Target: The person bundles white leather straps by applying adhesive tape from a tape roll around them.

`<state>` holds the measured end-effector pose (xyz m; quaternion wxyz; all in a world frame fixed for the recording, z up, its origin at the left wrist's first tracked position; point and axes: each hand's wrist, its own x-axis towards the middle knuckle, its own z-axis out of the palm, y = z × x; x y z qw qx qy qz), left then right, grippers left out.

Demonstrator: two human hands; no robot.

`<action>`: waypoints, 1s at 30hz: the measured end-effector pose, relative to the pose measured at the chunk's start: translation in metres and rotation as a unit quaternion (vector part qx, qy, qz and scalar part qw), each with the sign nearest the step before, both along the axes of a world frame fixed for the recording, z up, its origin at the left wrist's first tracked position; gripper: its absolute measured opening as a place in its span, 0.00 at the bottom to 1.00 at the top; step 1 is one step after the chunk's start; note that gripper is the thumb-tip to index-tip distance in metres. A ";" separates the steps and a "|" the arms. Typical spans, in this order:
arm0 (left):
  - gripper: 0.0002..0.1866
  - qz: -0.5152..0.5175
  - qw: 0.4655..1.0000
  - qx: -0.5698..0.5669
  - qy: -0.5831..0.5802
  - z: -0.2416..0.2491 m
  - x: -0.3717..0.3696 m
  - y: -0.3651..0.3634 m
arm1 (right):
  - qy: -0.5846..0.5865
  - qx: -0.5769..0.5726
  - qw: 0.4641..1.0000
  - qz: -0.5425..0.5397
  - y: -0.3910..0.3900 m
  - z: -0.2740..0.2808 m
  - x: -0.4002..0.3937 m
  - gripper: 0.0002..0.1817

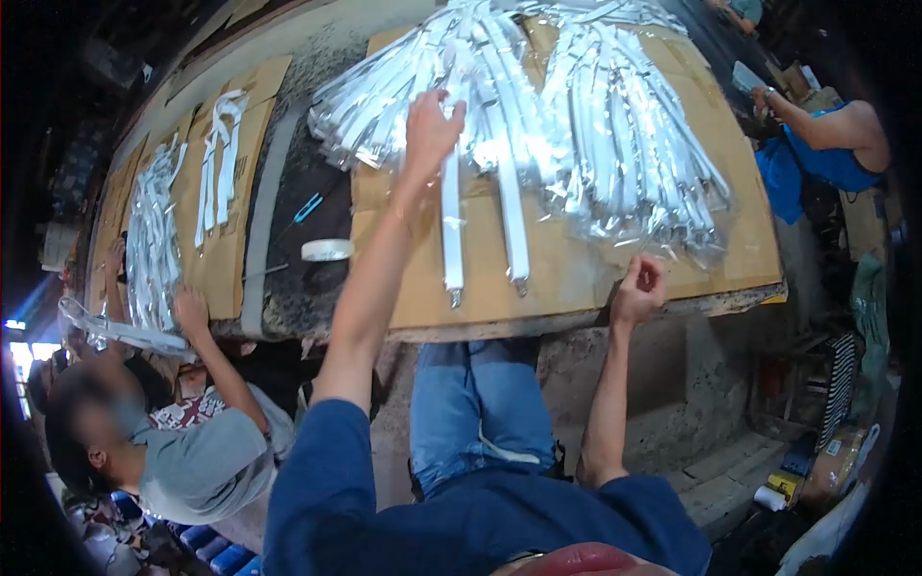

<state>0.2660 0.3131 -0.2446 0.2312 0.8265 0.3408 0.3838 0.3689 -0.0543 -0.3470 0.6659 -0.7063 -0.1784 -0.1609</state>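
Two fanned piles of white straps in clear plastic lie on the cardboard before me, the left strap pile (384, 106) and the right strap pile (624, 144). My left hand (434, 132) reaches over the left pile, thumb and fingers apart. Below it a white strap (452, 230) hangs down toward the near edge, its metal clip at the lower end. A second white strap (512, 221) lies beside it. Near the table's front edge, my right hand (639, 291) is closed, fingers curled and fingertips close under the plastic of the right pile. What it holds, I cannot tell.
Left of the cardboard (567, 278) lie a white tape roll (327, 251) and a blue-handled tool (307, 206). A co-worker (206, 461) sits at the left by another strap pile (154, 240). Another person (836, 144) in blue is at the far right.
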 end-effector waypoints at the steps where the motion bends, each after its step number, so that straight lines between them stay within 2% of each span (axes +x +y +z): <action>1: 0.27 0.022 0.999 -0.001 0.026 -0.008 0.029 0.036 | 0.003 -0.030 1.000 0.002 -0.001 -0.002 0.002 0.05; 2: 0.27 0.018 1.000 0.004 0.015 -0.010 0.052 0.063 | 0.002 -0.023 1.000 0.013 -0.002 -0.001 0.000 0.05; 4: 0.32 0.074 0.980 -0.156 0.094 -0.011 0.088 0.107 | -0.033 -0.058 0.998 -0.009 -0.001 -0.003 0.001 0.07; 5: 0.32 0.071 0.983 -0.149 0.080 -0.017 0.101 0.125 | -0.052 -0.060 0.997 -0.007 -0.001 -0.002 0.001 0.08; 7: 0.30 -0.017 0.970 -0.226 0.090 -0.033 0.123 0.157 | -0.018 -0.083 0.996 -0.010 0.000 0.003 -0.001 0.10; 8: 0.30 -0.019 0.973 -0.218 0.080 -0.036 0.129 0.163 | -0.028 -0.074 0.997 -0.012 0.002 0.007 -0.002 0.10; 10: 0.22 0.033 0.986 -0.156 0.043 -0.043 0.133 0.161 | -0.068 -0.116 0.991 -0.015 0.002 0.016 -0.003 0.12; 11: 0.22 0.032 0.987 -0.153 0.044 -0.021 0.122 0.141 | -0.067 -0.113 0.991 -0.016 0.001 0.021 -0.003 0.12; 13: 0.21 -0.030 0.982 -0.183 -0.037 0.026 0.099 0.105 | -0.075 -0.110 0.991 -0.017 0.001 0.026 -0.007 0.13; 14: 0.16 -0.068 0.979 -0.167 -0.091 0.033 0.092 0.102 | -0.062 -0.104 0.993 -0.014 -0.001 0.023 -0.007 0.14; 15: 0.16 -0.067 0.981 -0.162 -0.087 0.054 0.075 0.082 | -0.058 -0.099 0.993 -0.013 -0.001 0.016 -0.003 0.14; 18: 0.13 -0.111 0.976 -0.137 -0.128 0.142 0.003 -0.015 | 0.053 0.021 0.998 0.032 -0.003 0.013 0.004 0.17; 19: 0.13 -0.144 0.969 -0.142 -0.144 0.156 -0.015 -0.038 | 0.081 0.042 0.995 0.038 0.002 0.029 0.006 0.19; 20: 0.12 -0.176 0.960 -0.147 -0.161 0.171 -0.034 -0.058 | 0.048 0.069 0.994 0.064 0.009 0.066 -0.001 0.20; 22: 0.12 -0.185 0.960 -0.134 -0.159 0.198 -0.068 -0.099 | -0.061 0.140 0.978 0.139 0.029 0.171 -0.030 0.23; 24: 0.11 -0.179 0.962 -0.128 -0.162 0.223 -0.093 -0.145 | -0.081 0.140 0.956 0.244 0.039 0.266 -0.067 0.28; 25: 0.11 -0.180 0.962 -0.126 -0.163 0.235 -0.103 -0.163 | -0.115 0.116 0.948 0.272 0.045 0.294 -0.075 0.28; 27: 0.11 -0.233 0.951 -0.106 -0.172 0.256 -0.125 -0.194 | -0.123 0.142 0.929 0.317 0.048 0.343 -0.096 0.27; 29: 0.14 -0.243 0.952 -0.100 -0.161 0.271 -0.145 -0.223 | -0.063 0.046 0.915 0.396 0.035 0.375 -0.114 0.27; 30: 0.17 -0.230 0.953 -0.084 -0.176 0.277 -0.153 -0.237 | -0.063 0.046 0.916 0.394 0.030 0.379 -0.119 0.27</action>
